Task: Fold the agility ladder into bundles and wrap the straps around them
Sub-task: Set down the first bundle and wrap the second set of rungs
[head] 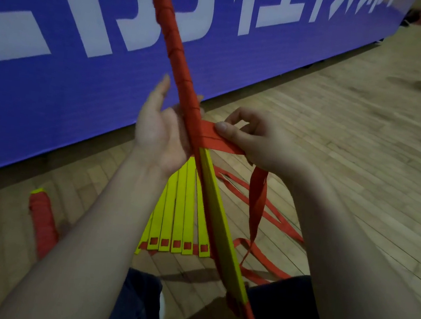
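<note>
- While the upper half of the bundle [175, 57] is already bound in red turns and its lower half shows bare yellow, the step in hand is the wrapping, about halfway down this bundle.
- The left hand [157, 131] holds the bundle at its middle, fingers curled behind it and thumb pointing up. The bundle hangs tilted in the air, top end toward the blue banner [55, 74].
- The right hand [254, 141] pinches the strap [216, 143] flat, just beside the bundle. The slack [256, 199] drops from that hand to the floor [341, 122].
- The next move, as I judge it, calls for passing the strap behind the bundle and laying a turn just below the last one, kept taut so nothing loosens.
- More yellow rungs [179, 208] lie fanned on the floor, not yet bundled. A wrapped roll [40, 218] lies to the left.
</note>
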Demonstrator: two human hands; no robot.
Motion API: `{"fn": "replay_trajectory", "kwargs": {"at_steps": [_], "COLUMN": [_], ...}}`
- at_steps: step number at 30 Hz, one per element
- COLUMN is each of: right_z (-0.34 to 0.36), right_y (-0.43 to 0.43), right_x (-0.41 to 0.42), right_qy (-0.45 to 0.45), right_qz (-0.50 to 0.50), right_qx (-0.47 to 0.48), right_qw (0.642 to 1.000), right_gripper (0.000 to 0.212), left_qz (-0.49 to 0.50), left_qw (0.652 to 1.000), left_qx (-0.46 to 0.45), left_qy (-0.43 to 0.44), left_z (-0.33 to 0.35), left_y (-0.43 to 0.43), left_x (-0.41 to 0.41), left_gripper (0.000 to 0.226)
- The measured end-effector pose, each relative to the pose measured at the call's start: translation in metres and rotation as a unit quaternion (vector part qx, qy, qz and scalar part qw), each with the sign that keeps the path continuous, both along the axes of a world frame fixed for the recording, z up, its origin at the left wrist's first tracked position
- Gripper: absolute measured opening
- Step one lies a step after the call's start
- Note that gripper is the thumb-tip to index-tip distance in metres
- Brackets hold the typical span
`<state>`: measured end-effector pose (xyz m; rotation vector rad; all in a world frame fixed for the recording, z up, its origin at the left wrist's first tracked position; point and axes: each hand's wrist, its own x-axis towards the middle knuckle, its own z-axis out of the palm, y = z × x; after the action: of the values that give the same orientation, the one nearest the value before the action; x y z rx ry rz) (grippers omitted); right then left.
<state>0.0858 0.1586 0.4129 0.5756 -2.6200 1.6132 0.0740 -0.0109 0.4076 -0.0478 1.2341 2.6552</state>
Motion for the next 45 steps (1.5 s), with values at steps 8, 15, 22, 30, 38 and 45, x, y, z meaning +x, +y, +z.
{"fn": "replay_trajectory", "kwargs": {"at_steps": [8,15,22,30,38,45], "right_z": [-0.016,-0.015,-0.013,-0.012,-0.010,0.002], "right_y": [-0.012,-0.012,-0.023,-0.015,-0.011,-0.001], "right_x": [-0.007,-0.003,0.003,-0.003,-0.003,0.004], "right_qy": [-0.016,0.000,0.084,0.163,0.074,-0.035], "right_qz": [0.021,0.065,0.005,-0.112,0.013,0.102], "right_qx": [-0.031,0.014,0.060,0.139,0.055,-0.016], "right_qw": [0.999,0.998,0.995,0.970,0.996,0.994], "right_gripper": [0.029,0.039,0.045,0.042,0.018,0.023], "left_qz": [0.053,0.110,0.143,-0.009,-0.067,-0.037], "left_qw": [0.997,0.988,0.981,0.980,0.997,0.996], "left_qx": [0.047,-0.093,-0.129,-0.195,-0.045,-0.077], "left_qy": [0.008,0.054,0.016,0.041,0.006,0.027], "left_z": [-0.006,-0.008,-0.004,-0.008,-0.010,-0.007], "left_y": [0.015,0.013,0.009,0.028,0.027,0.024], "left_x": [-0.003,-0.005,-0.005,0.019,0.018,0.015], "left_gripper": [0.047,0.038,0.038,0.057,0.051,0.056]}}
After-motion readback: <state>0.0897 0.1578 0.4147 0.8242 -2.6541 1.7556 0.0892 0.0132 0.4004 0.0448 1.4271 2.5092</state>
